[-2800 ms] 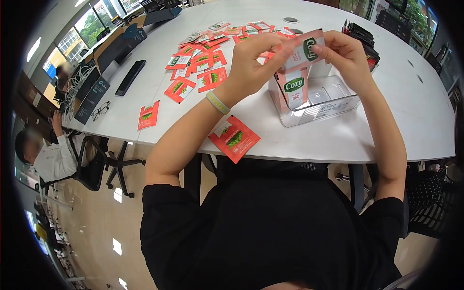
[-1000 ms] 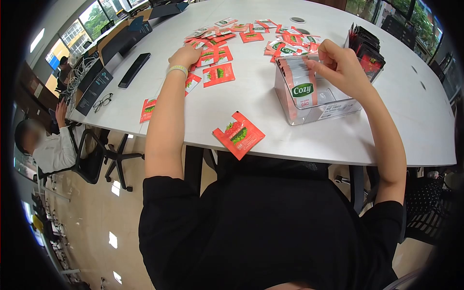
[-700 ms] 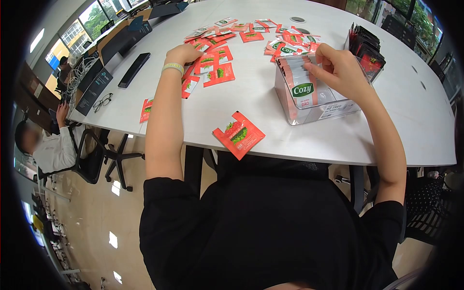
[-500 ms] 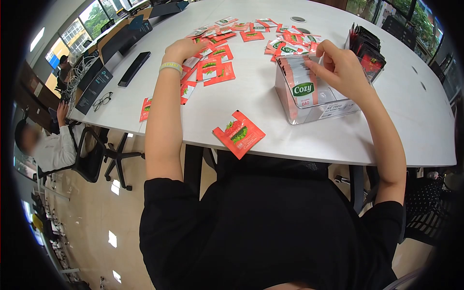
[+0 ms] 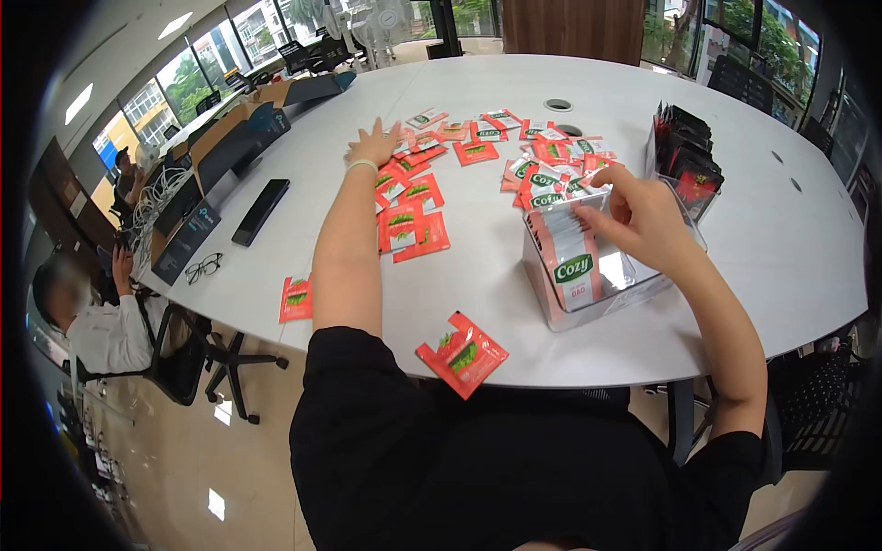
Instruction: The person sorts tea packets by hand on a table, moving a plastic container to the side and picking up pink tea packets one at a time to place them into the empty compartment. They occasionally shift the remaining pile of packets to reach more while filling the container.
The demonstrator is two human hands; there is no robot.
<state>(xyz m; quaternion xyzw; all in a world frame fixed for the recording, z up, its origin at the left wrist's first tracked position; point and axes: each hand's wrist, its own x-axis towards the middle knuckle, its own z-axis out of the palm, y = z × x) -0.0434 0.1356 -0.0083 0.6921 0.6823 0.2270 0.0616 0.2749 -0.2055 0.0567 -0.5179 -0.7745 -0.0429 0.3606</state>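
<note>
A clear plastic box (image 5: 607, 307) stands on the white table (image 5: 781, 266) in front of me. A row of pink-and-white Cozy packets (image 5: 571, 267) stands upright inside it. My right hand (image 5: 638, 219) is over the box, thumb and fingers pinching the tops of those packets. My left hand (image 5: 375, 142) reaches far across the table. Its fingers are spread and it lies flat on a scatter of red packets (image 5: 411, 208), holding nothing. More Cozy packets (image 5: 542, 176) lie loose behind the box.
One red packet (image 5: 462, 354) overhangs the near table edge and another (image 5: 296, 299) lies at the left edge. Black packets in a holder (image 5: 684, 162) stand at the right. A phone (image 5: 261, 211), glasses (image 5: 204, 268) and boxes sit left. A person (image 5: 92, 321) sits below left.
My left hand has stretched farther out to the far packets and opened flat. The view has tilted up, showing more of the table. My right hand stays at the box.
</note>
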